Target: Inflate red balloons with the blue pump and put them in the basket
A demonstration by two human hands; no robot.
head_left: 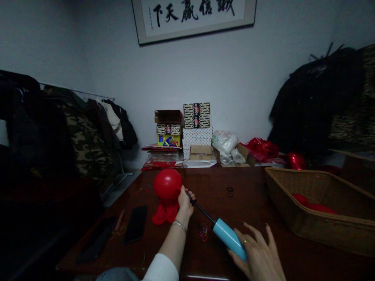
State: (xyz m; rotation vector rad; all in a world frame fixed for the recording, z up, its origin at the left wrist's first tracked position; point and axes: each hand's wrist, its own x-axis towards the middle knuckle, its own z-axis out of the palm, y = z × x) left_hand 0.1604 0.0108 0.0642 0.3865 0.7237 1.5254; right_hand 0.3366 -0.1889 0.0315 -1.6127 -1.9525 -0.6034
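- the left hand (185,201) is closed around the neck of a red balloon (168,184), where the black nozzle of a pump (230,238) seems to meet it.
- the right hand (258,249) has the pump's blue rear end between thumb and forefinger, the other fingers spread; how firmly it grips, i cannot tell.
- the balloon is round and partly filled, just above a limp red pile (166,212) on the worktop (246,179).
- the step in hand looks like inflating; another stroke would call for the neck pinched tight on the nozzle and the pump pushed straight along its rod.
- nearby lie coloured bands (203,231) by the left forearm, two dark rings (230,191) farther back and a phone (135,224) to the left; i can read no brand on pump or phone.
- to the right, a wicker basket (293,212) holds red things (313,205).
- behind, patterned boxes (197,115) and a yellow box (169,140) carry print too small to read surely.
- on the wall, a framed calligraphy (195,19) reads, right to left, 誠信贏天下; its small side inscription is illegible.
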